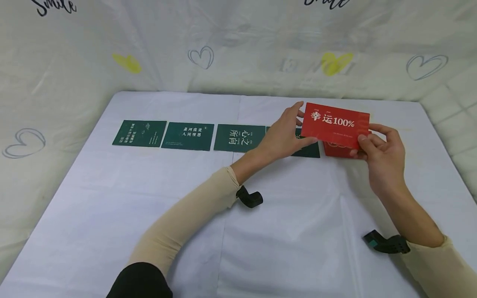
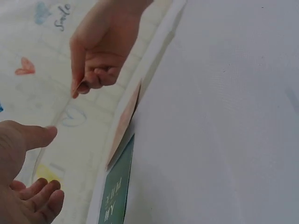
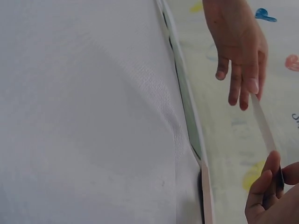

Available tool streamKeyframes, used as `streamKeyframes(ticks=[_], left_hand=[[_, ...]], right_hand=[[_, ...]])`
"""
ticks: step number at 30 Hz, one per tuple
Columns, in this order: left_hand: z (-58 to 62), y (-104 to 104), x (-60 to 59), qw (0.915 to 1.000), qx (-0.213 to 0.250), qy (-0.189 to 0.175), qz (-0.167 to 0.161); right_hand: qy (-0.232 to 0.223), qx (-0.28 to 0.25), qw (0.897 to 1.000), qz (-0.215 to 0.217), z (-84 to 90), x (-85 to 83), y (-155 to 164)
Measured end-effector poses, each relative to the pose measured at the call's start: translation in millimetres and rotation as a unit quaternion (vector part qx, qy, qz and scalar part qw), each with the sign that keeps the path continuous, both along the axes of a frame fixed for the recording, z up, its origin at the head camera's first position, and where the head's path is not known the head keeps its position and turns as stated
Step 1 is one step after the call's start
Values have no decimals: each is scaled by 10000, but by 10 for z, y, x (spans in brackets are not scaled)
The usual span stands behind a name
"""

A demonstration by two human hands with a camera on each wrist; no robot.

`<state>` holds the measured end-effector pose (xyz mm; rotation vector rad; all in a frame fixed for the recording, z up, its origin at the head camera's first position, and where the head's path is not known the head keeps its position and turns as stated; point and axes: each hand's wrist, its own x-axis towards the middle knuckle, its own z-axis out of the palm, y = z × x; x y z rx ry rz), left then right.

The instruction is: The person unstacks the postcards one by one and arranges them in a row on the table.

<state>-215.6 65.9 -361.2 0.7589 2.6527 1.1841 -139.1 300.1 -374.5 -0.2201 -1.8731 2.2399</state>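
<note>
A red card [image 1: 335,124] printed with white characters and "100%" is held up above the white table [image 1: 149,198]. My right hand [image 1: 367,138] pinches its right edge between thumb and fingers. My left hand [image 1: 301,124] is spread open at the card's left edge, fingertips at or just off it. In the right wrist view the card [image 3: 261,121] shows edge-on, running from my right hand [image 3: 268,186] up to the left hand's fingertips [image 3: 254,86]. In the left wrist view my left hand [image 2: 32,163] lies open, apart from the pinching right hand [image 2: 86,86].
Three green cards [image 1: 139,133] [image 1: 188,135] [image 1: 239,138] lie in a row at the far side of the table. A fourth green card [image 1: 309,150] is partly hidden behind my left hand. A red card or stack [image 1: 335,150] lies under the held card. A heart-printed sheet [image 1: 238,49] hangs behind.
</note>
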Motion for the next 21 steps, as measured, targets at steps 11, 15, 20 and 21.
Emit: streamKeyframes(ticks=[11,15,20,21], left_hand=[[-113,123,-14,9980,565,-113,-271],[-144,190,-13,9980,598,-145,-174],[-170,271,4,9973,680,-273,-67],[-174,284,9,9970,705,-312,-56]], right_hand=[[99,62,9999,4,-4,8,65],[36,61,9999,92,-6,21,98],[-56,198,9997,163,-19,38,144],[-77,239,9996,153,-20,40,154]])
